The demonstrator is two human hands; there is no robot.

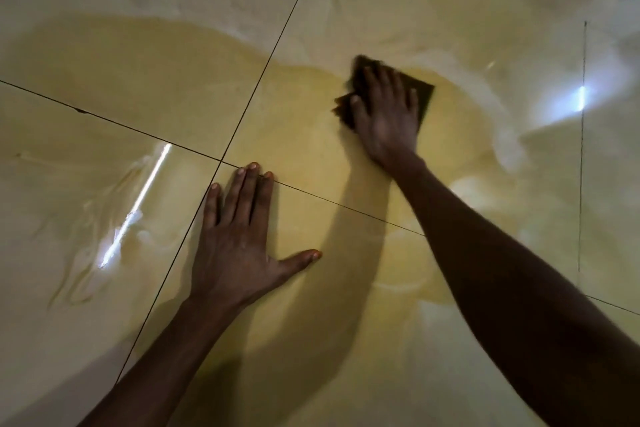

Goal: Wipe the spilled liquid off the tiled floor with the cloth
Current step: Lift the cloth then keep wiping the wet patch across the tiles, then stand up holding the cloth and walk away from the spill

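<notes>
A dark brown cloth [423, 94] lies flat on the glossy beige tiled floor [138, 80], right of the centre. My right hand [386, 114] presses down on it with the fingers spread, covering most of it; only its edges show. My left hand [239, 232] rests flat on the floor nearer to me, palm down, fingers apart, holding nothing, next to where the tile joints cross. A thin wet film with streaks [114, 215] shines on the tile at the left, and cloudy smears [485, 87] curve around the cloth.
Dark grout lines [277, 42] split the floor into large tiles. Bright light reflections [581, 99] glare at the right and on the left tile. Nothing else stands on the floor in view.
</notes>
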